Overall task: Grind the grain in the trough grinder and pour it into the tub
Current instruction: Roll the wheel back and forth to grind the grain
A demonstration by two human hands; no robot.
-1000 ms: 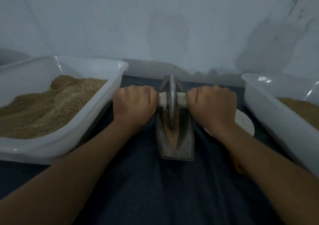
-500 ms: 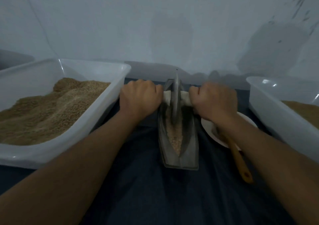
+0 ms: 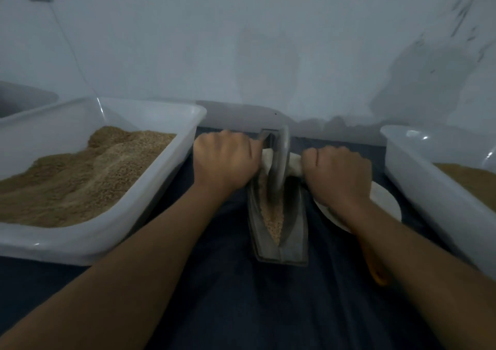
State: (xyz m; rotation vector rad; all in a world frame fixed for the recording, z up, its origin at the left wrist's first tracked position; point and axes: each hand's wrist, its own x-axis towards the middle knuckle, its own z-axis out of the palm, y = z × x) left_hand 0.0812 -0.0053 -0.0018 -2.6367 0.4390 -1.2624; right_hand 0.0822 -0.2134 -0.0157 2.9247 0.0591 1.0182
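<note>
Metal, boat-shaped, the trough grinder (image 3: 279, 231) lies at centre on dark blue cloth (image 3: 241, 296), tan grain (image 3: 273, 218) along its groove. The grinding wheel (image 3: 280, 167) stands upright in it; the left hand (image 3: 222, 162) and right hand (image 3: 338, 178) each clench one end of its pale axle handle (image 3: 294, 166). At nine o'clock sits a grain-filled white tub (image 3: 174, 167); at three o'clock another tub (image 3: 418, 178).

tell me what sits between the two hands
In the head view, the grinding wheel stands on edge between the left hand and right hand, its pale axle gripped by both, over the grain in the trough.
</note>
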